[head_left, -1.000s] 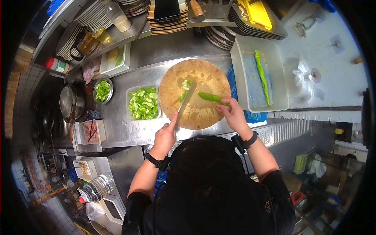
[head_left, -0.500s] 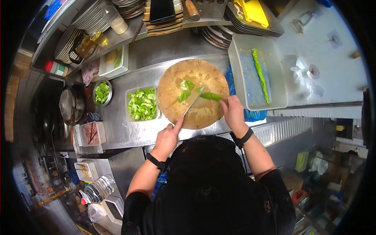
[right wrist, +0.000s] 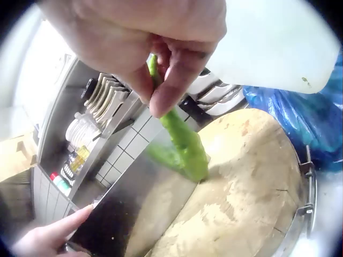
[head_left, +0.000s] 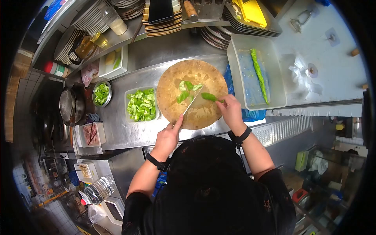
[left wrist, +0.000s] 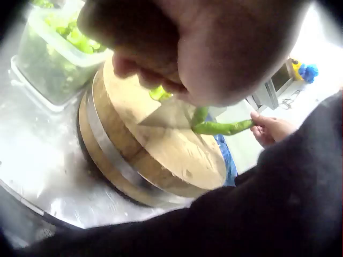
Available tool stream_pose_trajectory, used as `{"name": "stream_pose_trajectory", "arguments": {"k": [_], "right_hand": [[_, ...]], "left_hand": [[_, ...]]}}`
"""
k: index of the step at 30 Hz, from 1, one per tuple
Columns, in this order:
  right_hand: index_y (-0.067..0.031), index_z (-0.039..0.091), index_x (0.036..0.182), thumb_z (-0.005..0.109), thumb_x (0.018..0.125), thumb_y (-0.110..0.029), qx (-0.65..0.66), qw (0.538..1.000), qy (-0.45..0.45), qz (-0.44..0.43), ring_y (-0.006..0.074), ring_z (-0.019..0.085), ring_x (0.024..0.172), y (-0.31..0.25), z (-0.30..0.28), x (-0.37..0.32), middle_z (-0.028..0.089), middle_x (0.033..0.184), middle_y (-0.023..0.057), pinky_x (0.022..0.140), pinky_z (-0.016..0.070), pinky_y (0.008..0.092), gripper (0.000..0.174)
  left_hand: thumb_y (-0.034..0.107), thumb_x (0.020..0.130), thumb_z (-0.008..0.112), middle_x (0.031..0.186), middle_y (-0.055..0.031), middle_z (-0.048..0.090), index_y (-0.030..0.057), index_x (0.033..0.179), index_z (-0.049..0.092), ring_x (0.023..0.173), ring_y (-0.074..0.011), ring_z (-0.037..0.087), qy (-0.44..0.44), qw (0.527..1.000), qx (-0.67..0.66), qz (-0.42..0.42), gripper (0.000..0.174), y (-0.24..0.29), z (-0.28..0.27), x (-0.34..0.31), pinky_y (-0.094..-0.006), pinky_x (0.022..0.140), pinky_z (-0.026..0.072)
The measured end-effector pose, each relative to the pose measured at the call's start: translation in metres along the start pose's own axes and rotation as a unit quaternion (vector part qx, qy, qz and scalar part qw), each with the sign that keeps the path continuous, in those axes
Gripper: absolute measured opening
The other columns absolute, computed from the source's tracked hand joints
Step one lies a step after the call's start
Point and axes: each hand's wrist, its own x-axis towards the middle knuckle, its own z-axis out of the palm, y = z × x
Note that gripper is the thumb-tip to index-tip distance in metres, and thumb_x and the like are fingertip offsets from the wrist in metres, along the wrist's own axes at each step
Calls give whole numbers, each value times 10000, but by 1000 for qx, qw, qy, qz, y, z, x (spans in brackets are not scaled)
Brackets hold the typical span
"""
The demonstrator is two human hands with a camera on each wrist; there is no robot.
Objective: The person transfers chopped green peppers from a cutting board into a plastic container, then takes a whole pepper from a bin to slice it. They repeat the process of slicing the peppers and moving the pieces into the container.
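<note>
On the round wooden chopping block (head_left: 203, 117), my left hand (head_left: 166, 138) grips a cleaver (right wrist: 153, 195), its index finger stretched along the blade. The blade stands edge-down on the wood and mirrors the pepper in the right wrist view. My right hand (head_left: 232, 113) pinches a green pepper (right wrist: 185, 144) by its stem end. The pepper's cut end rests on the block close beside the blade. Several cut pepper pieces (head_left: 183, 96) lie on the blade's other side. The cleaver's handle is hidden inside my left hand.
Left of the block stands a clear tub of cut peppers (head_left: 141, 105), with a bowl of more (head_left: 102, 93) beyond. A clear bin (head_left: 279, 103) on the right holds a long whole pepper (head_left: 258, 76). Stacked plates (head_left: 164, 25) line the shelf behind.
My left hand moved the cleaver right, to the pepper's end. Another slice now lies by the blade, and the held pepper is shorter. The right hand stays near the block's right edge.
</note>
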Motion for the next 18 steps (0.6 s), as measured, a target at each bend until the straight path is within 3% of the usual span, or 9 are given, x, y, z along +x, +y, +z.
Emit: {"name": "stream_pose_trajectory", "arguments": {"k": [5,8,11,18], "right_hand": [[-6,775,1010,828,925,-14,-54,991,-15,-119,357,749,923,-2,-1,-4,724,1009,169,808,619,451,100],[-13,778,1012,791,926,6,-56,986,-36,-151,358,739,977,5,3,-5,717,1008,152,828,618,444,89],[-19,783,1012,777,919,0,-82,976,-40,-200,353,732,958,11,-1,-9,703,997,144,822,619,445,95],[-10,790,1073,756,876,14,-109,967,-65,-221,338,712,986,20,-2,-20,696,1071,143,831,620,432,201]], "left_hand": [[-30,935,648,937,-190,698,225,1752,459,788,-383,763,11,999,-4,30,877,17,-9,-1,-495,708,647],[-35,937,644,915,-185,686,220,1739,483,753,-386,748,-57,998,28,-3,857,9,3,3,-498,698,641],[-34,934,646,900,-190,686,216,1732,495,745,-397,744,-42,999,19,-8,849,9,-2,-1,-508,694,637],[13,973,663,874,-186,681,234,1726,502,764,-410,744,-17,999,-23,-29,801,-3,7,-6,-533,719,634]]}}
